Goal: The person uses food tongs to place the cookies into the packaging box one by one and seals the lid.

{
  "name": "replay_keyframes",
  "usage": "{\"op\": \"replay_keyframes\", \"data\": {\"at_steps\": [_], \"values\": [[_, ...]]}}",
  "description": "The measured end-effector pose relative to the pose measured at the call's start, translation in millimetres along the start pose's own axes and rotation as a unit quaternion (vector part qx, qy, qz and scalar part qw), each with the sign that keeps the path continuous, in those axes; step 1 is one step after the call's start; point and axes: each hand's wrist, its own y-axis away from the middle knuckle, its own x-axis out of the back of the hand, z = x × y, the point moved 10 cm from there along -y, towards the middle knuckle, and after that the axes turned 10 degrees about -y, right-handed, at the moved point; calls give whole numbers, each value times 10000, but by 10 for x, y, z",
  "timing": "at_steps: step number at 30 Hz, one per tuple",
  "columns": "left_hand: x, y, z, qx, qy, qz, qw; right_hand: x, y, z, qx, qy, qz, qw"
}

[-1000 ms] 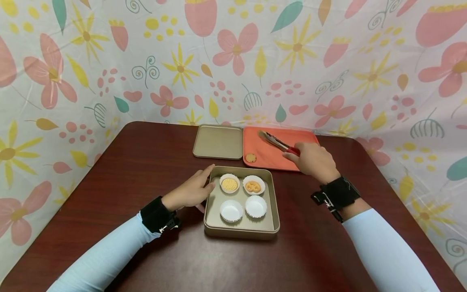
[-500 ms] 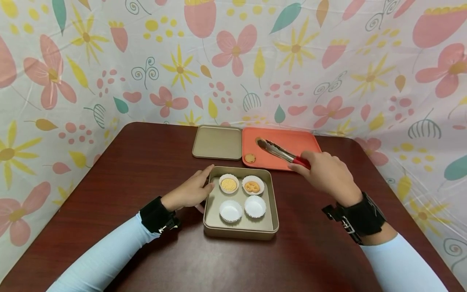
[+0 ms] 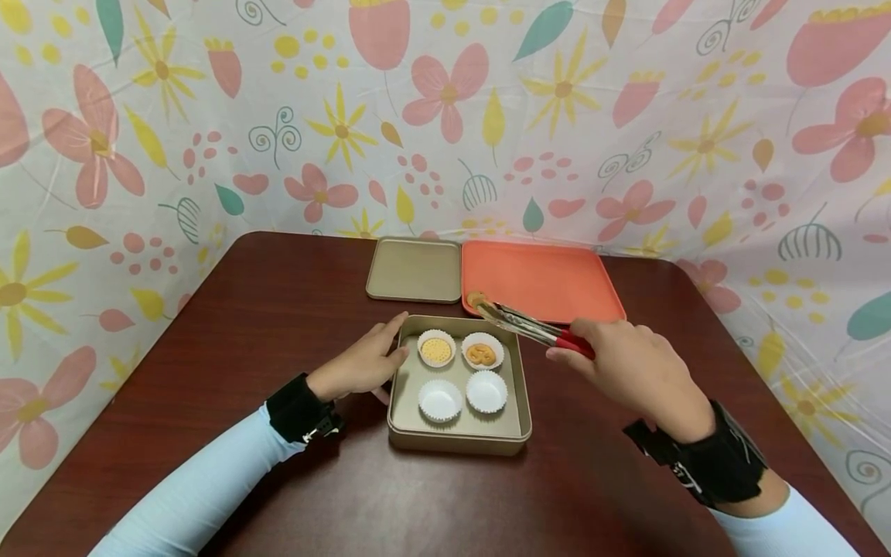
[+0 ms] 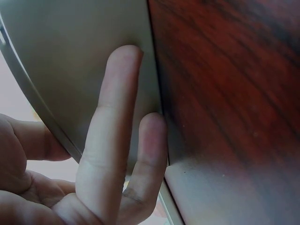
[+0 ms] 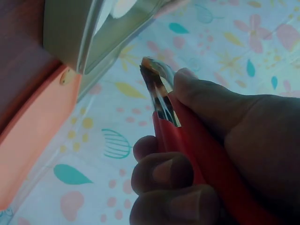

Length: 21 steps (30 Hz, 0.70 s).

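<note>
My right hand (image 3: 629,371) grips a pair of red-handled metal tongs (image 3: 532,325). A round brown cookie, seen edge-on, is held in the tongs' tips over the near left corner of the orange tray (image 3: 557,271). Just behind it, another cookie (image 3: 476,298) lies on that tray. On the left side of a square gold tin (image 3: 459,446) rests my left hand (image 3: 365,361), its thumb at the rim and straight fingers (image 4: 112,112) against the outer wall. White paper cups stand in the tin: one holds a yellow dotted biscuit (image 3: 436,350), one a pretzel (image 3: 480,354); the front cups (image 3: 441,402) are empty.
A shallow gold lid or tray (image 3: 414,271) lies behind the tin, beside the orange tray. All of it stands on a dark wooden table (image 3: 292,309). A flowered sheet (image 3: 445,139) hangs behind and around the table.
The right hand has drawn the tongs with the cookie back across the orange tray, toward the tin. The left hand stays at the tin's side.
</note>
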Motion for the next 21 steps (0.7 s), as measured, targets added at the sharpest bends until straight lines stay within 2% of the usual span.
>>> {"op": "replay_keyframes", "data": {"at_steps": [10,21], "values": [[0,-10,-4,-11,13,37,10000,-92,171,-88,278,367,-55,9989],[2,-1,7,-62,35,-19,10000,-186,296,-128,335,455,-152,9983]]}}
